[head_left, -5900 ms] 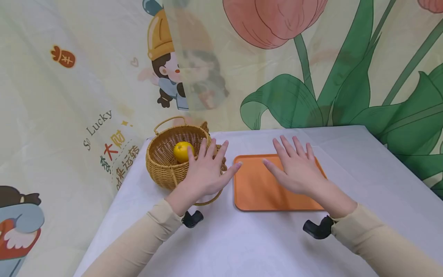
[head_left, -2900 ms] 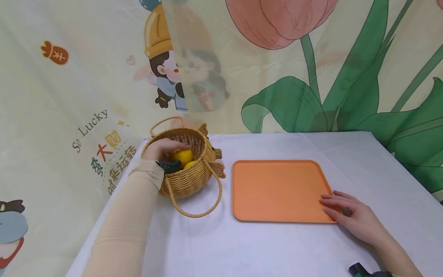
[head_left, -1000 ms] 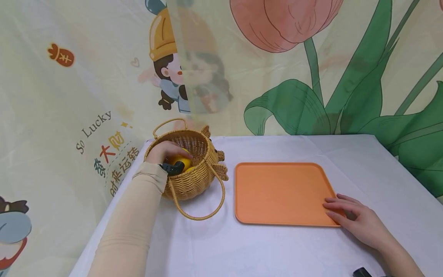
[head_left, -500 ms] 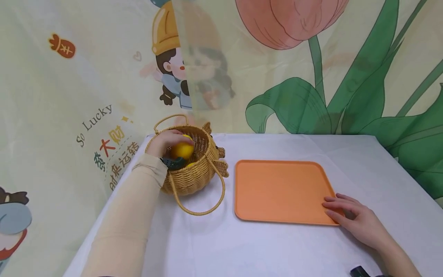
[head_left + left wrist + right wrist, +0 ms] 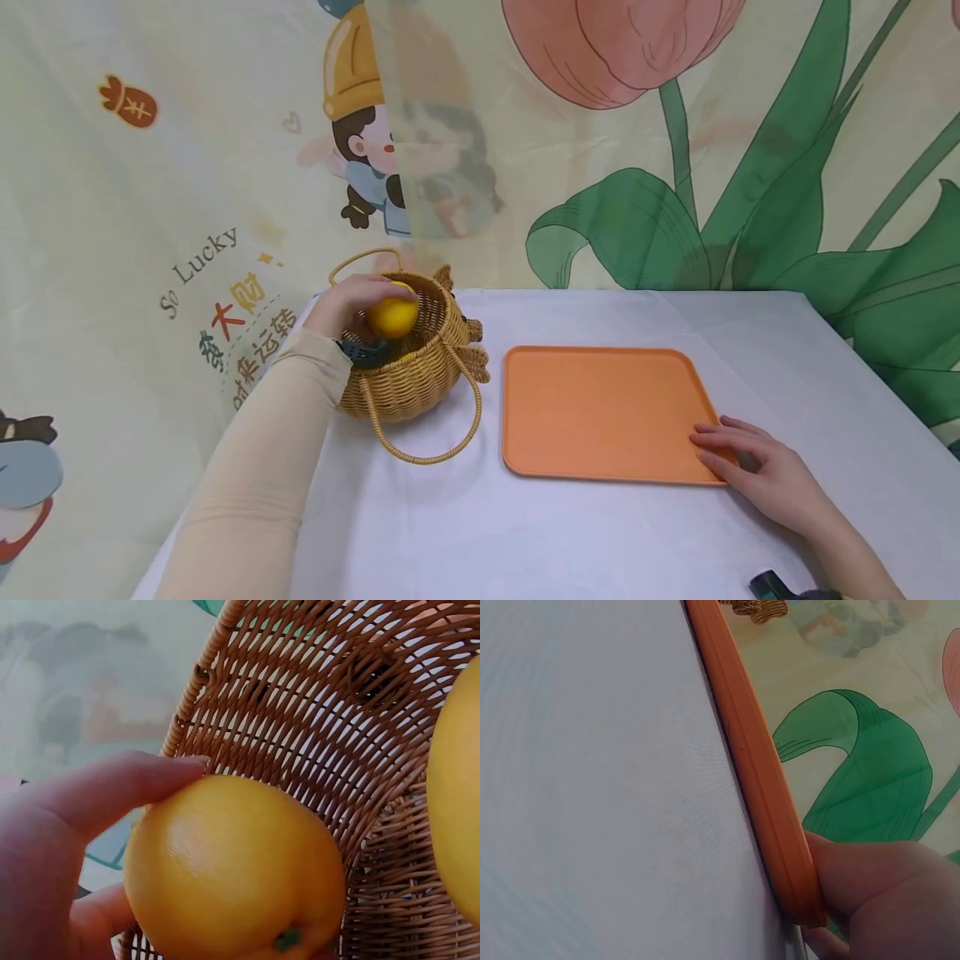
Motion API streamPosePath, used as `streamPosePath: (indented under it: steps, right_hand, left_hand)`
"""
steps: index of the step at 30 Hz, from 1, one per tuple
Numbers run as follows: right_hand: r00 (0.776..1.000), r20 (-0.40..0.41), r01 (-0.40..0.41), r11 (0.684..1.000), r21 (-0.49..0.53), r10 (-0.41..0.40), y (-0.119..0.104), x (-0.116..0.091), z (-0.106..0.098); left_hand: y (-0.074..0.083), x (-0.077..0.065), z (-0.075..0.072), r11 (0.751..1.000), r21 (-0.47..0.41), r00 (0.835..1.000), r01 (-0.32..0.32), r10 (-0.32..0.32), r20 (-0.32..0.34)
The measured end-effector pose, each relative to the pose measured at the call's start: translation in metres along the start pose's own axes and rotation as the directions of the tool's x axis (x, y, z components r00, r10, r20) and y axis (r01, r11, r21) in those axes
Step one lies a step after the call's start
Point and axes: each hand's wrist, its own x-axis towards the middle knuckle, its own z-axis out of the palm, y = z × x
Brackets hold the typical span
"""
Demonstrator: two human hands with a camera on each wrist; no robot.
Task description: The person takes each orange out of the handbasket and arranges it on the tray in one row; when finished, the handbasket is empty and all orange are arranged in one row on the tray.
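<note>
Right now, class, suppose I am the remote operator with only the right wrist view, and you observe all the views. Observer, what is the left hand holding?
Observer: The left hand grips a yellow fruit.
Operator: My view misses that. Where is it?
Observer: The head view shows it at the mouth of the wicker basket.
Operator: Is there any other fruit in there?
Observer: Yes, the left wrist view shows a second yellow fruit inside, partly cut off by the picture's edge.
</note>
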Motion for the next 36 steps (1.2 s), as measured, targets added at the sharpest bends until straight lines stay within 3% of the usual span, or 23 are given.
streamPosePath:
  steps: [11,19,24,29,36]
  right_hand:
    - [1.0,0.014,0.006,1.0,0.01,-0.006,-0.001,0.0,-0.002]
    - [1.0,0.009,0.009,1.0,0.01,-0.009,-0.002,-0.002,-0.002]
    - [1.0,0.006,0.009,1.0,0.015,-0.009,-0.002,-0.003,-0.002]
    - [1.0,-0.002,0.026,1.0,0.016,-0.026,-0.002,-0.004,-0.002]
    - [1.0,-0.01,0.02,0.999,0.026,-0.02,-0.001,-0.005,-0.001]
  left_hand:
    - [0.015,-0.008,0.0,0.995,-0.103,1.0,-0.015,0.017,0.018]
    - [0.022,-0.016,-0.007,0.992,-0.117,0.998,-0.055,0.051,-0.034]
    - [0.032,-0.023,-0.006,0.99,-0.09,0.992,-0.111,0.105,-0.069]
    - [0.05,-0.03,0.003,0.984,-0.08,0.983,-0.161,0.152,-0.103]
    - [0.077,-0.035,0.03,0.977,-0.026,0.972,-0.211,0.207,-0.111]
